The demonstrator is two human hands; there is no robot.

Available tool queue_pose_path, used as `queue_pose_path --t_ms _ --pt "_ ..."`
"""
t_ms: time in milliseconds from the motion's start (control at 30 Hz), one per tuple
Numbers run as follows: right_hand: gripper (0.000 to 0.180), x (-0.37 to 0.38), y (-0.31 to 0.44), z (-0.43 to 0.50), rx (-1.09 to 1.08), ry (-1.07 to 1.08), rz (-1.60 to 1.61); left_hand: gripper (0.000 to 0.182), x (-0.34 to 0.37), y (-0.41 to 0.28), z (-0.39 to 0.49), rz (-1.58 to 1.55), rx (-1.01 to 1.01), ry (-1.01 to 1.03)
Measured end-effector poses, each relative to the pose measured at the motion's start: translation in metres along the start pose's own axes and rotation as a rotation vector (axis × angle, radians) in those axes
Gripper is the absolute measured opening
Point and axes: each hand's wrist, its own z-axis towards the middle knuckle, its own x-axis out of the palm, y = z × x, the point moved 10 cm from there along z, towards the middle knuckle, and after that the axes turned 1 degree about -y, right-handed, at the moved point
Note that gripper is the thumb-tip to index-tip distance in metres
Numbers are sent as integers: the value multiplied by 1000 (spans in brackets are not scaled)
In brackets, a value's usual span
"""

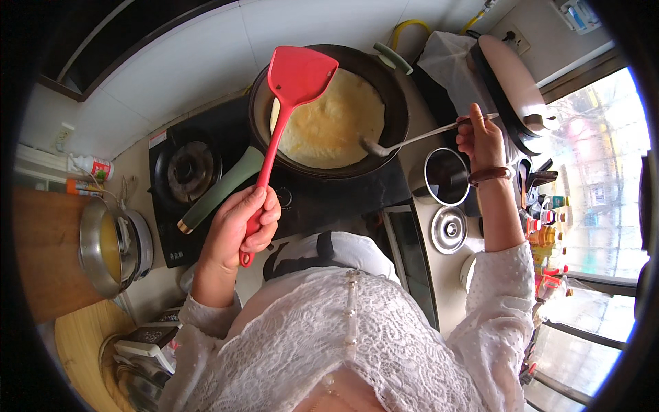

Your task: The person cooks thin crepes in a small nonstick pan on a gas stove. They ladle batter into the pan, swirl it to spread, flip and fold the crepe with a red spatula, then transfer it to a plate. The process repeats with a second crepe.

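My left hand (242,224) grips the handle of a red spatula (301,74), whose blade is raised over the left back part of a dark frying pan (399,121). A pale yellow, thin round of batter or pancake (329,129) covers the pan's bottom. My right hand (481,134) holds a metal ladle (378,148) near the end of its handle; the ladle's bowl is at the right front part of the pan, over the edge of the pancake. The pan's green handle (224,188) points toward the front left.
A gas burner (188,167) lies left of the pan on the black cooktop. Right of it stand a steel pot (447,176), a steel lid (449,230) and a pink-lidded appliance (515,87). A metal bowl (98,247) holding something yellow is at the left; several bottles (545,237) line the window side.
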Motion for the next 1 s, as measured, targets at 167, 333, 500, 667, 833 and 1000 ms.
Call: queue_pose_path --t_ms 167,333,500,667,833,1000 --pt "45 49 -22 -21 169 174 113 27 -5 -8 -4 -4 16 -13" --pt "45 124 -33 -35 221 311 235 27 -14 -25 -17 -12 84 -35" --pt "41 186 -36 -21 209 333 336 27 -21 -31 -31 23 114 -87" --pt "36 212 -55 5 300 212 553 27 -24 -26 -40 -3 101 -87" --pt "33 217 -71 20 368 121 727 27 -26 -23 -43 3 110 -105" --pt "33 218 -71 24 342 112 859 26 -28 -23 -45 -6 116 -111"
